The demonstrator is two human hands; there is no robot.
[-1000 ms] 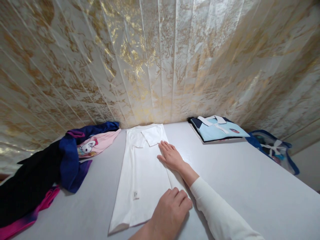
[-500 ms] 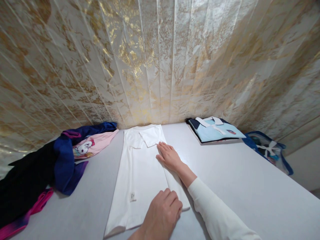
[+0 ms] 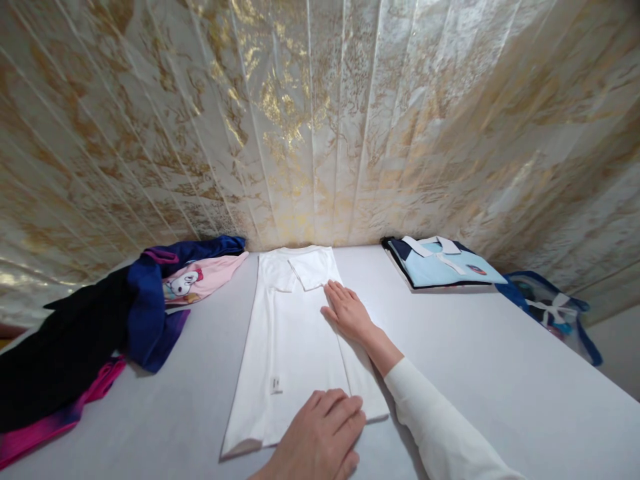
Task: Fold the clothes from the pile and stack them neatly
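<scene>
A white T-shirt (image 3: pixel 310 360) lies face down and flat, its sides folded inward and its short sleeves turned in near the collar. A small label shows by its left fold. My right hand (image 3: pixel 347 310), in a white sleeve, rests flat on the shirt's right folded edge, fingers stretched toward the turned-in sleeve. Near the bottom hem, my left hand (image 3: pixel 323 433) is over the shirt with its fingers loosely bent and its thumb apart. Nothing is seen in its grasp; the underside of the palm is hidden.
Dark blue, black and pink clothes (image 3: pixel 145 320) lie heaped on the left of the white table (image 3: pixel 490 373). Folded shirts, a light blue polo (image 3: pixel 440 263) on top, sit at the back right. Beyond them is a clear blue-edged bag (image 3: pixel 555 313). A gold-patterned curtain (image 3: pixel 320 120) hangs behind.
My left hand has loosened from a more closed shape, its fingers now further out over the hem. My right hand stays on the shirt's edge. The whole view has shifted slightly.
</scene>
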